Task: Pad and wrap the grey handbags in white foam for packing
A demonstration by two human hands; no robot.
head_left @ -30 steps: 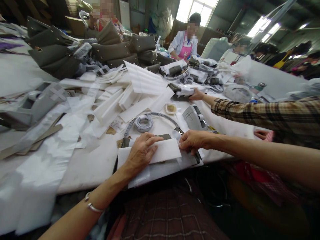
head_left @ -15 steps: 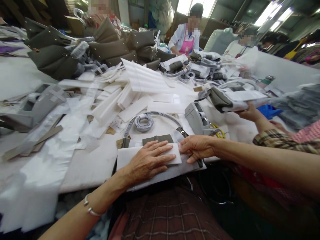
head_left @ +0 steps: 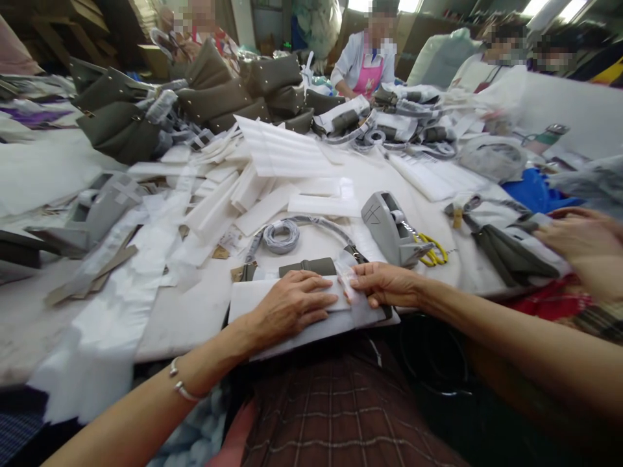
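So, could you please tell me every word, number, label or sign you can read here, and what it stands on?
None reads clearly.
Right-hand grey tape dispenser: a dark handwritten mark, too unclear to quote.
Brown tag by the wrapped strap: too small to read.

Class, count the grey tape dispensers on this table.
2: one dispenser beside the yellow loops, another dispenser at the picture's left, near brown strips. More may be hidden.

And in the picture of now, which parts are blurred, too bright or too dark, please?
Head view: the co-worker's hands look smeared at the right edge; the window and ceiling lights are glaring; the area below the table is mostly dark; the person's left hand and right hand look clearer.
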